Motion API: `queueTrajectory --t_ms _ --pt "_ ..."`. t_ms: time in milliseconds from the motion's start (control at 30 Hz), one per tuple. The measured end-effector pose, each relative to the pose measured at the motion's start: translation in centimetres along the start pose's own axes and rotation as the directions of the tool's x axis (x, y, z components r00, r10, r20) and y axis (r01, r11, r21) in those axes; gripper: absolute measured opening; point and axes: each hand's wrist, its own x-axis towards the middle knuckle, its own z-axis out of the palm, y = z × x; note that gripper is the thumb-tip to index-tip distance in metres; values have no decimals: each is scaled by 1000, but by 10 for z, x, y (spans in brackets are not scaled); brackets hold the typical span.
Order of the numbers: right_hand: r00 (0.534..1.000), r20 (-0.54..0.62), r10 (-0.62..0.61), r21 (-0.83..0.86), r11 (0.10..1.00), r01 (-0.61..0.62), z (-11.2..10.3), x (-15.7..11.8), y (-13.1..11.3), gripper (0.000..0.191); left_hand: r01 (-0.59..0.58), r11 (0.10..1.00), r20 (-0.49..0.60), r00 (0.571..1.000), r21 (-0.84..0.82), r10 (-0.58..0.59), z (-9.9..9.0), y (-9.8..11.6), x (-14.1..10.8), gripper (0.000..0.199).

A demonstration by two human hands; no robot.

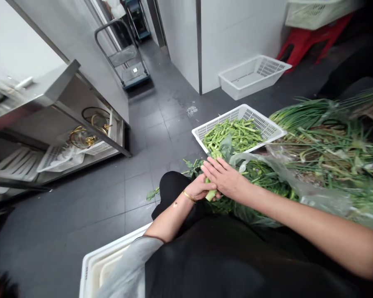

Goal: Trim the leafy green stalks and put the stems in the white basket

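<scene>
My left hand (199,188), with a gold bracelet at its wrist, is closed around a thick leafy green vegetable stalk (210,195). The pale cut end of the stalk points down towards me. Over its upper part lies my right hand (225,177), fingers stretched out and touching it; their undersides are hidden. Just beyond my hands, a white plastic basket (276,131) holds a heap of trimmed green stalks (236,134). Untrimmed leafy greens (264,178) lie below and right of my hands, partly in a clear plastic bag (320,198).
Long green onions (338,153) are heaped at the right. A white crate (251,78) stands by the wall, near a red stool (317,39). At left is a steel shelf unit (93,124); a platform trolley (133,74) stands farther back, with a person behind it. Another white crate (90,265) sits beside me.
</scene>
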Motion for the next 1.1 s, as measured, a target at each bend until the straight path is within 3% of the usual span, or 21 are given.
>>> queueTrajectory --t_ms 100,167,200,267,300,333,400,467,533,600,667,733,767,833,900,967,1033,1100 --pt "994 -45 104 34 994 -103 -33 -14 10 55 -76 996 5 997 -57 76 8 -1 6 68" --pt "959 -147 242 136 965 -222 -52 -34 18 53 -135 987 -34 991 -86 133 14 4 10 66" --pt "909 -210 360 217 924 -315 -57 -46 20 50 -163 982 -63 986 -94 157 16 6 12 64" --pt "733 -240 637 460 739 -492 -55 -67 19 39 -197 976 -120 975 -90 186 22 9 16 60" --pt "652 -154 743 594 597 -540 -49 -73 18 35 -202 976 -140 972 -82 189 25 8 19 58" --pt "602 -12 798 698 438 -567 -40 -76 16 35 -204 976 -158 969 -75 191 28 7 21 57" --pt "582 279 764 777 176 -604 -22 -68 13 43 -220 973 -215 956 -74 200 34 2 25 55" --pt "558 402 726 749 89 -656 -7 -48 16 47 -257 963 -303 927 -83 221 38 -2 28 53" --pt "532 337 777 696 175 -696 1 -26 20 47 -298 951 -386 889 -80 246 40 -3 29 51" --pt "557 142 818 616 367 -697 6 -10 17 43 -362 930 -469 833 -63 293 37 1 29 48" --pt "682 -65 729 545 598 -588 9 -4 4 36 -451 891 -563 750 -50 348 32 8 27 46" --pt "819 -145 556 569 724 -390 13 -7 -14 31 -506 860 -633 686 -61 359 23 18 22 45" --pt "854 -130 504 621 713 -326 15 -9 -20 30 -517 853 -648 673 -68 357 19 22 19 44" --pt "853 -52 520 724 607 -326 17 -10 -23 34 -533 845 -652 658 -50 377 13 28 12 44" --pt "791 55 609 760 489 -429 17 -3 -12 40 -536 845 -621 661 5 422 12 28 7 44" --pt "735 141 663 731 431 -529 15 10 3 44 -532 846 -593 665 50 453 14 24 5 42" --pt "688 126 714 680 443 -584 14 20 10 40 -540 840 -596 661 44 456 17 19 6 39" --pt "755 -4 656 671 561 -484 13 22 2 30 -565 825 -634 639 -1 436 18 17 8 35"
